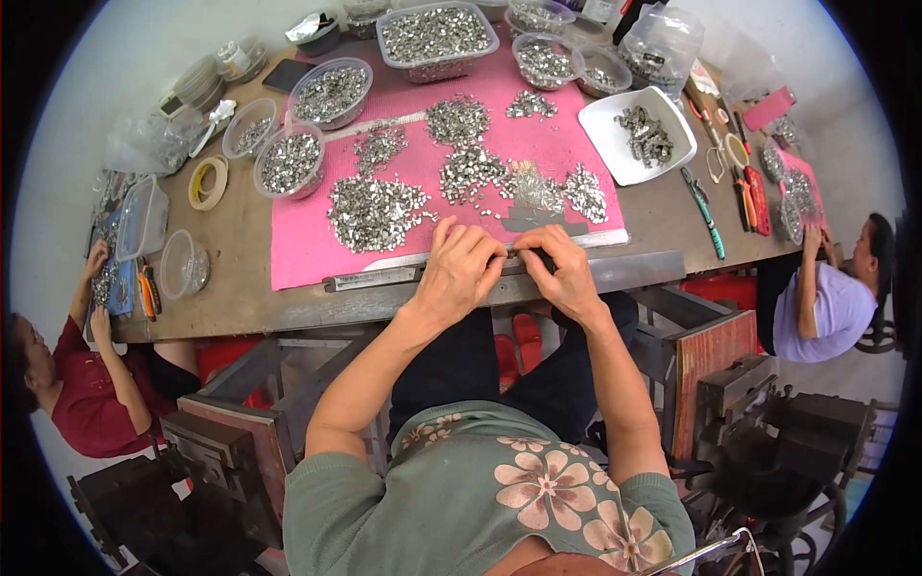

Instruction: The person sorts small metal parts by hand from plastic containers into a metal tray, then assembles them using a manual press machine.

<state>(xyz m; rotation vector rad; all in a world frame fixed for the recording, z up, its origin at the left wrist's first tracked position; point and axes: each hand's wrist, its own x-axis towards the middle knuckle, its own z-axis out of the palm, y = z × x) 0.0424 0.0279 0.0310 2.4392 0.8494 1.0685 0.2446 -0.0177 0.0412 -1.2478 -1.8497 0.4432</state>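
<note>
At the front edge of the table, my left hand (pixel 457 265) and my right hand (pixel 564 269) meet with fingertips pinched close together. What they hold is too small and hidden to name. Just beyond them, a pink mat (pixel 312 257) carries several heaps of small shiny metal pieces. The largest heap (pixel 373 213) lies up and left of my left hand; a smaller heap (pixel 584 194) lies beyond my right hand. Flat grey strips (pixel 547 227) rest right behind my fingers. A metal ruler-like bar (pixel 375 277) runs along the edge beside my left wrist.
Clear tubs of metal pieces (pixel 331 94) line the back, with a white tray (pixel 629 173) at right. Tape (pixel 207 183), a teal-handled tool (pixel 709 226) and orange-handled pliers (pixel 149 291) lie around. Co-workers sit at left (pixel 86 403) and right (pixel 821 307). Machine vises (pixel 740 394) flank me.
</note>
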